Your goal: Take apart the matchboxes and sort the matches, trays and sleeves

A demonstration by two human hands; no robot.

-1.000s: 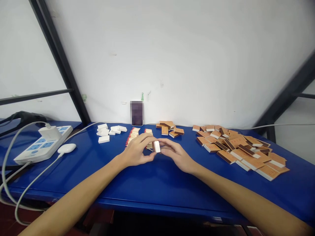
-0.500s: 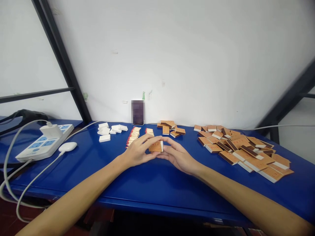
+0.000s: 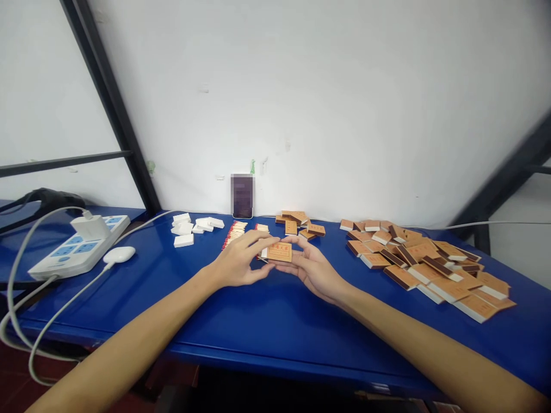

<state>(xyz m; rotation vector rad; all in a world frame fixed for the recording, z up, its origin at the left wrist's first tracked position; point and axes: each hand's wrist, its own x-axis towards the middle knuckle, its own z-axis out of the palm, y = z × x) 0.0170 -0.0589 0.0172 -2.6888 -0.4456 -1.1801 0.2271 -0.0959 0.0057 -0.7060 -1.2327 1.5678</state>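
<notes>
Small flat rectangular matchbox of orange-brown cardboard (image 3: 279,252), red print on its upper face, was held over the near-middle of the smooth, glossy blue table (image 3: 258,327). Its right end was gripped by the thumb and fingers of the right hand (image 3: 316,267). White tray end was exposed at the left. Left hand (image 3: 239,261) was curved around that end, thumb and index parted in a C; whether the box was pinched by them cannot be told.

Thin pale wooden matchsticks with red heads (image 3: 235,232) were laid in a row beyond the left hand, partly covered by it. Blocky matte white boxes (image 3: 183,240) were scattered far left; orange-brown matchboxes (image 3: 316,228) were stacked far middle. On the right, a loose heap of brown-sided cardboard matchboxes (image 3: 424,250) was spread. Glossy white plastic power strip (image 3: 92,252) was placed left.
</notes>
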